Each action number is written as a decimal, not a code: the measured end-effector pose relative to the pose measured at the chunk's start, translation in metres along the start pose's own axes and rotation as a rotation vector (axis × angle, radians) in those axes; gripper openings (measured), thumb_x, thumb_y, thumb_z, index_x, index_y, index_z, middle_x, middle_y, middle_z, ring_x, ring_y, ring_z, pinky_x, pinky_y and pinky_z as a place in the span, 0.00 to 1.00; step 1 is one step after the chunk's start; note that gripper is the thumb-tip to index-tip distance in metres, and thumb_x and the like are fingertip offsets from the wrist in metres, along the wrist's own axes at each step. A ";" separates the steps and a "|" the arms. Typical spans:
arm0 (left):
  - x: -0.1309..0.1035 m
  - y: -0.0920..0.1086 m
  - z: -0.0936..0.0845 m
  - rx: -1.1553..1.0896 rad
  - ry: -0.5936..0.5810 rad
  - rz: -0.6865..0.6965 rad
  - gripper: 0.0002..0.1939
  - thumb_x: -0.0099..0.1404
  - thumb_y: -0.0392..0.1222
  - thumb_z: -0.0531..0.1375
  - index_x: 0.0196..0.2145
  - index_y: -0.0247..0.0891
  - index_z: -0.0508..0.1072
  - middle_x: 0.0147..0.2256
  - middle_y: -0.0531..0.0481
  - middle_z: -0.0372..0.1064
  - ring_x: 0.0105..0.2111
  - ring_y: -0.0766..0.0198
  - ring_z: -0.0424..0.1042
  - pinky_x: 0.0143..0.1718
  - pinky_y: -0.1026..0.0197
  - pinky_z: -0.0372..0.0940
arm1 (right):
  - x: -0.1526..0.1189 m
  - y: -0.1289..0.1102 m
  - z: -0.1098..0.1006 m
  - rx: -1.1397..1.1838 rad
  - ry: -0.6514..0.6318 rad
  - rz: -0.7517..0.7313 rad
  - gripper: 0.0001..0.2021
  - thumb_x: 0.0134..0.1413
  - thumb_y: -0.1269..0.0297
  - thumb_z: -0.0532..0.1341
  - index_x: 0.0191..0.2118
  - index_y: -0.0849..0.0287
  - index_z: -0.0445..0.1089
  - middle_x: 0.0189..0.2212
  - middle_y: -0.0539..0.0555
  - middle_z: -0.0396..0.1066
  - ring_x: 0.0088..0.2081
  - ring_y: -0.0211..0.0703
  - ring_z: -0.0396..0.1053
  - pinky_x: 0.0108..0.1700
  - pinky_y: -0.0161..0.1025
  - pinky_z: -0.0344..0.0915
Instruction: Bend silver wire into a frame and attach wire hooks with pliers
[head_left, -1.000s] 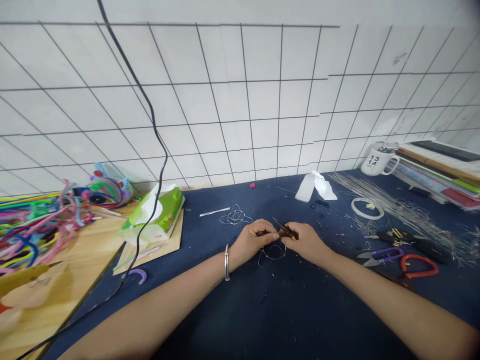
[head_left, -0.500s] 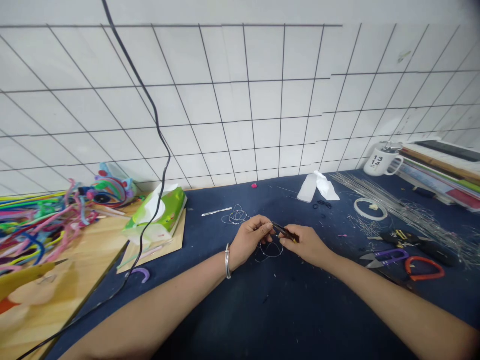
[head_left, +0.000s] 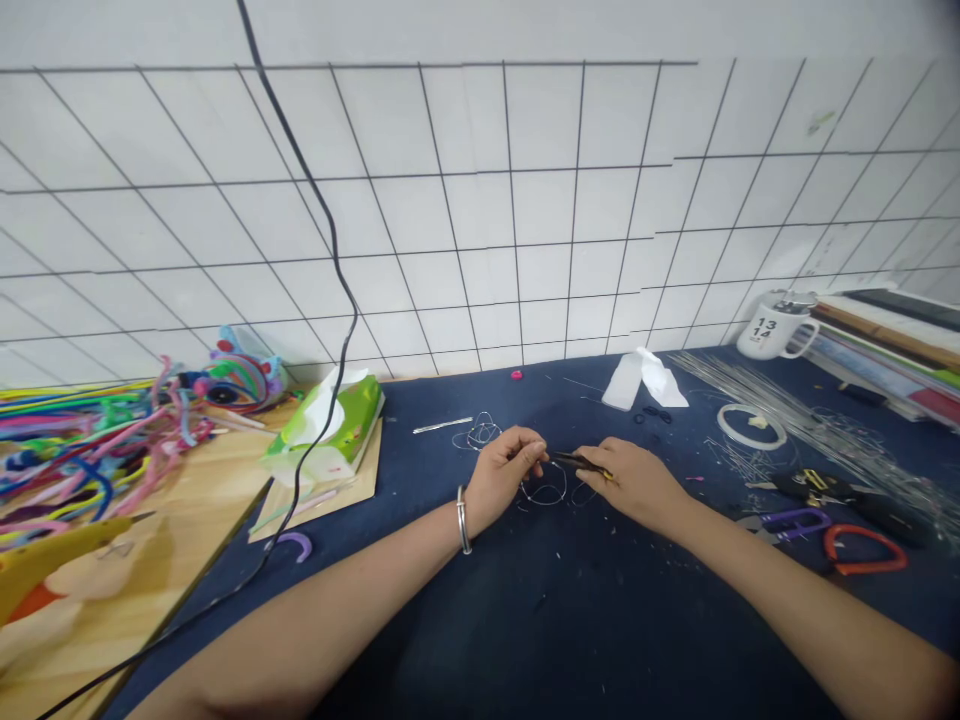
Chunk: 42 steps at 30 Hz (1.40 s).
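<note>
A craft workshop is suggested by the straight wires (head_left: 739,385), pliers (head_left: 574,460), purple-handled scissors (head_left: 801,522) and coloured fuzzy stems (head_left: 96,478) seen at a cloth-covered bench (head_left: 480,630) set against a tiled wall (head_left: 544,210).

Shiny metal wire loops (head_left: 546,502), matt dark cloth (head_left: 465,640), smooth wooden board (head_left: 202,490).

One held tool (head_left: 571,459), one mug (head_left: 765,336), one tissue pack (head_left: 361,408) show.

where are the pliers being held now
In the head view, the pliers are in the right hand, just right of centre, pointing toward the left hand.
</note>
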<state>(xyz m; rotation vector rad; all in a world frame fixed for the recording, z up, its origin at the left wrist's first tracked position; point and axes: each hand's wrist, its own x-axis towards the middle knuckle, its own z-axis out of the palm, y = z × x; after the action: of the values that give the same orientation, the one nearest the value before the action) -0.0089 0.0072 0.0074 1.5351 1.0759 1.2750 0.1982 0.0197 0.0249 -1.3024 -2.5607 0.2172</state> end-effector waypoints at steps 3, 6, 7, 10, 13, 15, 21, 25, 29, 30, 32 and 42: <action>0.000 -0.001 0.000 -0.002 0.016 0.001 0.11 0.60 0.45 0.53 0.32 0.34 0.66 0.26 0.52 0.66 0.21 0.72 0.64 0.23 0.69 0.59 | -0.001 -0.002 0.000 -0.046 -0.043 -0.017 0.15 0.56 0.53 0.48 0.44 0.49 0.65 0.29 0.52 0.63 0.33 0.39 0.62 0.33 0.34 0.54; -0.001 -0.004 0.001 0.017 0.036 0.008 0.11 0.60 0.46 0.53 0.33 0.34 0.66 0.25 0.53 0.65 0.20 0.72 0.64 0.23 0.68 0.59 | -0.001 -0.005 0.002 -0.113 -0.055 -0.046 0.14 0.55 0.53 0.49 0.42 0.51 0.66 0.29 0.52 0.63 0.34 0.40 0.62 0.34 0.35 0.53; -0.001 -0.005 0.001 0.030 0.040 0.012 0.11 0.61 0.46 0.53 0.33 0.35 0.66 0.25 0.53 0.65 0.20 0.72 0.64 0.24 0.68 0.59 | -0.001 -0.005 0.003 -0.137 -0.055 -0.055 0.14 0.55 0.53 0.49 0.42 0.51 0.66 0.29 0.52 0.64 0.34 0.40 0.62 0.34 0.35 0.52; -0.002 -0.004 0.001 0.101 0.043 0.043 0.10 0.62 0.45 0.52 0.33 0.35 0.66 0.25 0.53 0.64 0.22 0.71 0.63 0.25 0.67 0.60 | -0.001 -0.006 0.005 -0.197 -0.057 -0.073 0.13 0.55 0.54 0.50 0.42 0.49 0.65 0.29 0.51 0.65 0.33 0.41 0.62 0.34 0.36 0.52; -0.003 0.000 0.000 0.247 0.066 0.133 0.09 0.62 0.44 0.52 0.31 0.36 0.67 0.27 0.52 0.64 0.27 0.69 0.64 0.31 0.66 0.60 | -0.003 -0.006 0.006 -0.222 -0.064 -0.087 0.13 0.55 0.55 0.51 0.43 0.48 0.64 0.29 0.51 0.66 0.33 0.41 0.62 0.33 0.36 0.52; -0.003 0.001 -0.001 0.337 0.077 0.183 0.09 0.61 0.43 0.53 0.30 0.36 0.68 0.27 0.51 0.65 0.29 0.68 0.64 0.33 0.66 0.60 | -0.004 -0.006 0.006 -0.236 -0.062 -0.094 0.13 0.55 0.55 0.50 0.44 0.48 0.64 0.30 0.51 0.66 0.33 0.41 0.62 0.32 0.35 0.51; -0.008 -0.002 -0.002 0.359 0.034 0.183 0.08 0.62 0.43 0.52 0.32 0.37 0.68 0.23 0.54 0.62 0.20 0.72 0.61 0.24 0.69 0.58 | -0.004 -0.007 0.009 -0.253 -0.074 -0.124 0.12 0.55 0.56 0.51 0.44 0.49 0.64 0.29 0.51 0.66 0.34 0.42 0.62 0.32 0.36 0.51; -0.008 -0.005 -0.002 0.266 0.045 0.166 0.08 0.62 0.43 0.52 0.33 0.36 0.66 0.23 0.55 0.62 0.17 0.74 0.59 0.19 0.70 0.56 | -0.004 -0.007 0.010 -0.235 -0.092 -0.151 0.12 0.55 0.56 0.51 0.44 0.49 0.64 0.29 0.51 0.66 0.35 0.42 0.62 0.33 0.36 0.50; -0.005 -0.005 -0.004 0.239 0.049 0.168 0.08 0.62 0.43 0.52 0.33 0.36 0.66 0.23 0.55 0.61 0.16 0.75 0.59 0.18 0.70 0.55 | -0.005 -0.004 0.006 -0.235 -0.087 -0.150 0.10 0.53 0.57 0.53 0.41 0.49 0.66 0.30 0.51 0.65 0.35 0.42 0.61 0.34 0.37 0.50; -0.004 -0.005 -0.004 0.238 0.047 0.170 0.08 0.62 0.43 0.52 0.33 0.36 0.66 0.23 0.55 0.61 0.16 0.76 0.59 0.18 0.71 0.56 | -0.005 -0.003 0.005 -0.232 -0.085 -0.147 0.10 0.53 0.57 0.54 0.40 0.49 0.66 0.30 0.51 0.65 0.35 0.42 0.61 0.35 0.37 0.50; -0.002 -0.006 -0.006 0.236 0.047 0.170 0.07 0.62 0.42 0.52 0.33 0.36 0.66 0.23 0.55 0.61 0.16 0.76 0.59 0.18 0.71 0.56 | -0.004 -0.001 0.001 -0.216 -0.089 -0.135 0.09 0.52 0.57 0.54 0.39 0.50 0.67 0.30 0.51 0.65 0.36 0.42 0.61 0.36 0.38 0.50; -0.004 -0.006 -0.006 0.244 0.017 0.188 0.08 0.61 0.43 0.53 0.33 0.36 0.67 0.22 0.55 0.61 0.15 0.75 0.59 0.17 0.70 0.56 | 0.001 -0.005 -0.008 -0.053 -0.107 -0.041 0.13 0.53 0.54 0.51 0.36 0.56 0.67 0.30 0.52 0.67 0.35 0.41 0.63 0.35 0.35 0.54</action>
<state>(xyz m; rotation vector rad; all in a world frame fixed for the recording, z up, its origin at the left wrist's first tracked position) -0.0157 0.0058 0.0013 1.8477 1.1531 1.3214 0.1960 0.0175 0.0341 -1.2888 -2.6974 0.2176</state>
